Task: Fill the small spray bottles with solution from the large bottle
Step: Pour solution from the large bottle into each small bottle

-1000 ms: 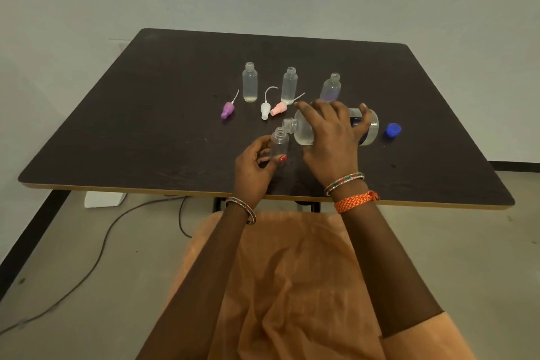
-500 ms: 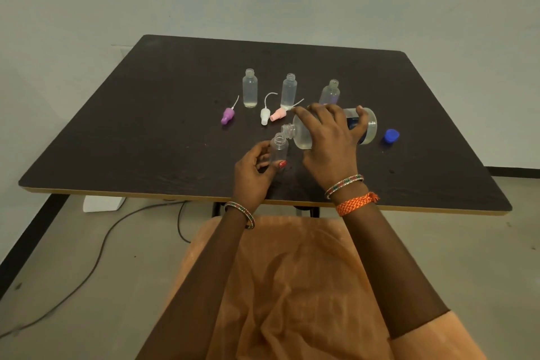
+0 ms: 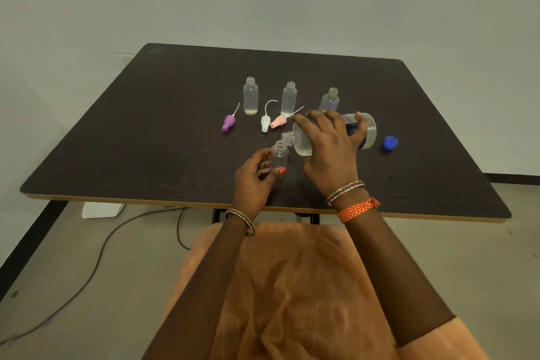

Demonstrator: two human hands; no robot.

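Right hand (image 3: 330, 152) grip wrapped round large bottle (image 3: 362, 131), tipped, neck just above small bottle (image 3: 279, 155) pinched upright on desk (image 3: 146, 140) by left hand (image 3: 252, 181). Pour stream possibly present, unclear.

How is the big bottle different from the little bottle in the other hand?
The large bottle is much wider than the held small bottle. The large bottle is tipped on its side in the right hand, while the small bottle stands upright in the left hand. The large bottle holds clear liquid; any liquid in the small bottle is too hard to see. Both are clear plastic with open, capless necks, their mouths close together.
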